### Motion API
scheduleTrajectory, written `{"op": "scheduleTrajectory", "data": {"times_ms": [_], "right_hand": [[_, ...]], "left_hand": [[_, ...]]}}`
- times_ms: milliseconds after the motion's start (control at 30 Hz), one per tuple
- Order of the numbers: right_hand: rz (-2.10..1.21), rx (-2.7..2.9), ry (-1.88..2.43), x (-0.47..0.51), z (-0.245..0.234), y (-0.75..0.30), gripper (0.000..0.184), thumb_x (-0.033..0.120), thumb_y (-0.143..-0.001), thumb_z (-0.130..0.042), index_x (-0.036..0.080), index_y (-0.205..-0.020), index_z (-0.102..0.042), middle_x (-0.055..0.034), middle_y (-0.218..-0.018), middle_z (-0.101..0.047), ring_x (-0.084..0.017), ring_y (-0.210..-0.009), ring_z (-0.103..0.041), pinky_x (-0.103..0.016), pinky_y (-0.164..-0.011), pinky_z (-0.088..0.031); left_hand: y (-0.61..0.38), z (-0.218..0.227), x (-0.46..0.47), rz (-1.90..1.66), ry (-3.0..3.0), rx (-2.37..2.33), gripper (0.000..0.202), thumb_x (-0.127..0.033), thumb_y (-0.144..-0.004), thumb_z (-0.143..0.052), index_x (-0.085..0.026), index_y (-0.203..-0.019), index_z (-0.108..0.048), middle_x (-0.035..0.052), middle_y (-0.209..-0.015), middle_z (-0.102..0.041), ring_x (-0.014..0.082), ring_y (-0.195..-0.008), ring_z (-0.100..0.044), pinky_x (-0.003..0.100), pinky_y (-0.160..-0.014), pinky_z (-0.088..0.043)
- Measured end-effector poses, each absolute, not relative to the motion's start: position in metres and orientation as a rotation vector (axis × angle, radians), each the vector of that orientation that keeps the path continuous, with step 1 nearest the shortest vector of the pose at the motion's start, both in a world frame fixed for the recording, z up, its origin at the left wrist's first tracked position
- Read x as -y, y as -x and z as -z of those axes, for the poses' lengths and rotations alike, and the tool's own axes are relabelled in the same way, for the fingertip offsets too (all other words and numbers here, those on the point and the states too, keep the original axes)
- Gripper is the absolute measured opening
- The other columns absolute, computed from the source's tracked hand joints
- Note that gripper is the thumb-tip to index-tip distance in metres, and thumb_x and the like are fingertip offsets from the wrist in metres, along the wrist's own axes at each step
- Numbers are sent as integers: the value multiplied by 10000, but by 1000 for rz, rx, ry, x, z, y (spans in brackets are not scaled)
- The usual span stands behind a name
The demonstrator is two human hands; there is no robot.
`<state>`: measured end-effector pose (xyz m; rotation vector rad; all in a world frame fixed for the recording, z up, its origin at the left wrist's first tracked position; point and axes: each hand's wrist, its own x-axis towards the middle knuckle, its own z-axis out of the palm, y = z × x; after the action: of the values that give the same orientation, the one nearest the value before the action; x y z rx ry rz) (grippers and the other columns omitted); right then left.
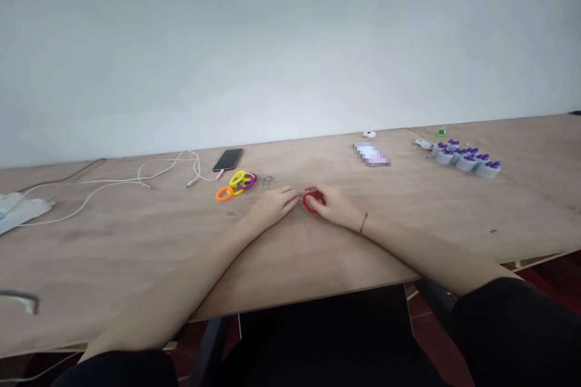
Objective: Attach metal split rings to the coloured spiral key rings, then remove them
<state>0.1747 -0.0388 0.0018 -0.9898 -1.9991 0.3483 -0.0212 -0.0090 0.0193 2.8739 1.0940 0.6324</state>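
The right hand [334,205] pinches a red spiral hair coil [313,201] between thumb and fingers, just above a plywood table [408,217]. The left hand [272,205], fingers pressed together, reaches the coil from the other side; whether it grips cannot be told. Nearby lie orange, yellow and purple spiral coils [236,185] beside small metal rings [265,180], then a smartphone [227,159] and white cable [154,172]. Rightward sit purple-topped tea lights [465,158] and a pixelated, unreadable packet [371,154].

Pale wall [290,42], plywood table [113,254], red floor [438,344]
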Motion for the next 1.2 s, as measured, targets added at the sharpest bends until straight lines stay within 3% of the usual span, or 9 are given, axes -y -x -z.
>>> {"op": "scheduleTrajectory", "data": {"times_ms": [167, 333, 500, 600, 700, 800, 1067, 1200], "right_hand": [[-321, 2041, 989, 39, -3, -175, 167, 220, -846, -481, 195, -968, -593, -21, -891, -670, -128, -743, -592, -251, -689, -440], [-364, 2069, 950, 41, -2, -174, 158, 235, -834, -505, 191, -956, -594, -19, -881, -667, -124, -746, -595, -240, -682, -444], [-405, 2111, 967, 40, -1, -174, 177, 236, -831, -504, 194, -970, -606, -15, -825, -667, -124, -685, -583, -238, -639, -431], [-436, 2143, 972, 39, -2, -175, 169, 192, -813, -509, 192, -945, -616, -3, -778, -663, -115, -644, -566, -230, -614, -416], [-448, 2115, 994, 39, -2, -174, 175, 171, -811, -500, 189, -933, -624, 0, -773, -663, -109, -631, -561, -229, -615, -415], [-492, 2044, 1023, 38, -1, -173, 179, 182, -817, -496, 182, -942, -625, -7, -786, -667, -110, -644, -569, -233, -631, -431], [-583, 1902, 1084, 34, 0, -176, 163, 221, -826, -486, 179, -916, -615, -14, -814, -669, -120, -700, -592, -241, -653, -454], [-587, 1915, 1073, 34, 0, -176, 172, 236, -833, -479, 185, -914, -622, -12, -812, -669, -120, -697, -589, -242, -646, -453]], "left_hand": [[19, -22, 13, -606, -2897, -1319, 277, -303, -875, -386, -197, -826, -637, 49, -766, -618, 171, -686, -561, 263, -609, -365], [18, -20, 12, -671, -2702, -1386, 374, -332, -875, -360, -169, -598, -552, 19, -580, -565, 139, -535, -464, 266, -521, -262], [18, -18, 11, -649, -2609, -1316, 419, -354, -887, -329, -160, -571, -526, 3, -549, -542, 122, -520, -440, 256, -506, -251], [17, -18, 12, -589, -2649, -1290, 394, -347, -883, -346, -166, -616, -574, 7, -585, -577, 127, -532, -469, 256, -511, -274], [18, -17, 11, -595, -2673, -1267, 261, -315, -859, -408, -192, -883, -637, 11, -715, -643, 142, -609, -538, 247, -558, -336], [20, -17, 9, -613, -2696, -1188, 286, -286, -849, -440, -217, -1087, -585, 11, -863, -669, 141, -686, -578, 241, -635, -397], [21, -16, 6, -702, -2691, -1070, 285, -299, -887, -402, -206, -1034, -628, 20, -963, -677, 152, -815, -609, 250, -735, -447], [18, -18, 9, -724, -2577, -1100, 317, -323, -893, -393, -197, -1055, -634, 22, -851, -692, 148, -752, -619, 248, -721, -462]]}}
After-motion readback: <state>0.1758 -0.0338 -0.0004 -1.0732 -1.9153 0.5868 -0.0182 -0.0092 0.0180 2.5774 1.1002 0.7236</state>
